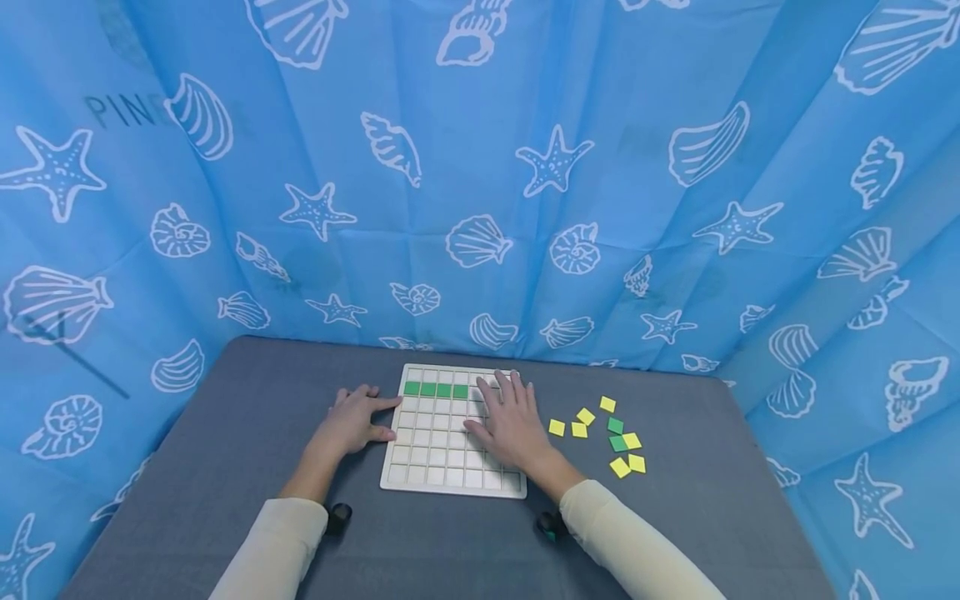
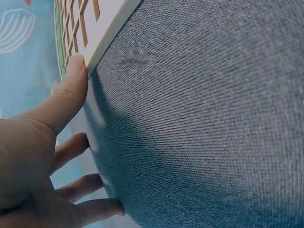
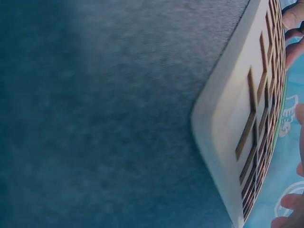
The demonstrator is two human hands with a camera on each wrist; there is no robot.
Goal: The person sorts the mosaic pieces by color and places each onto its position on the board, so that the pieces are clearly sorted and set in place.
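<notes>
Nearest the camera, 2 cream long sleeves (image 1: 637, 546) lead to the bare left hand (image 1: 352, 421), loosely spread with its thumb touching the left edge of a pale rectangular gridded wooden board (image 1: 437, 456), and the bare right hand (image 1: 513, 427), its fingers extended over the board's far right part. The board lies on a grey fabric-covered table (image 1: 420, 554), holding 4 green square tiles (image 1: 444, 390) in a row near its far edge; whether the right fingertips cover another tile, I cannot tell. Right of the board lie 7 loose yellow square tiles (image 1: 586, 416) and 2 loose green square tiles (image 1: 615, 426).
</notes>
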